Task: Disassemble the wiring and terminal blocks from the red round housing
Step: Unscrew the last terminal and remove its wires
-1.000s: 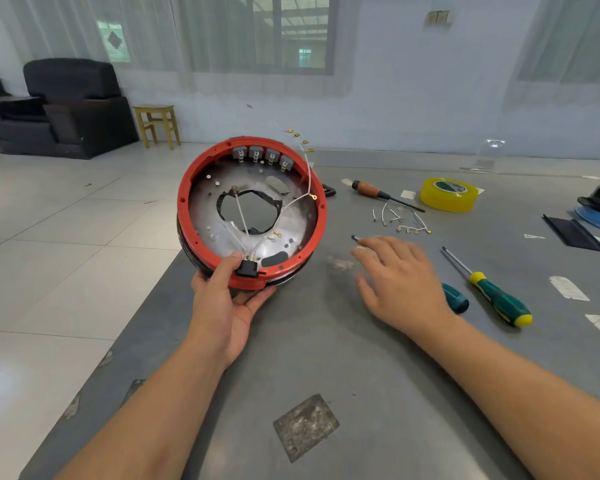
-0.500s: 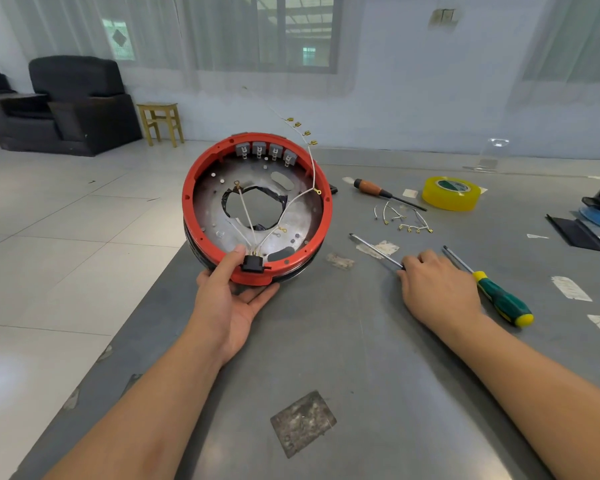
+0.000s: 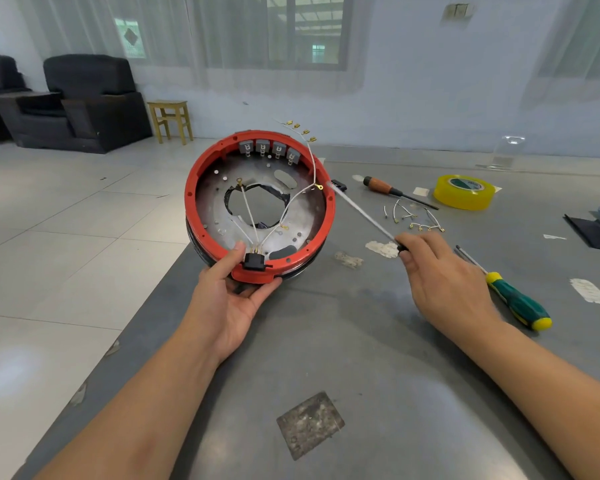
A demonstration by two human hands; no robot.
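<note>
The red round housing point(image 3: 201, 174) stands tilted on its edge at the left border of the grey table point(image 3: 361, 341), its open face turned toward the camera, and the left hand point(image 3: 229, 299) grips its lower rim from below, thumb pressed on the inside beside a black connector point(image 3: 254, 261) and fingers curled under the outside. From that connector thin white wires point(image 3: 250, 216) fan upward across the metal plate inside; one runs over the upper right rim and ends in a string of small brass terminals point(image 3: 300, 129) above the housing. Four grey terminal blocks point(image 3: 270, 148) sit in a row inside the far rim, opposite the left thumb. The right hand point(image 3: 444, 282), to the right of the housing, is closed around the handle of a screwdriver point(image 3: 364, 216), whose long shaft slants up and left from the fingers, its tip close to the housing's right rim; whether it touches cannot be told. Beyond the right hand lie loose wire pieces point(image 3: 416, 220), a brown-handled screwdriver point(image 3: 388, 189) and a roll of yellow tape point(image 3: 464, 192). Just right of that hand a green-and-yellow screwdriver point(image 3: 513, 299) lies flat on the table. Near the forearms, a worn grey patch point(image 3: 310, 424) marks the tabletop.
</note>
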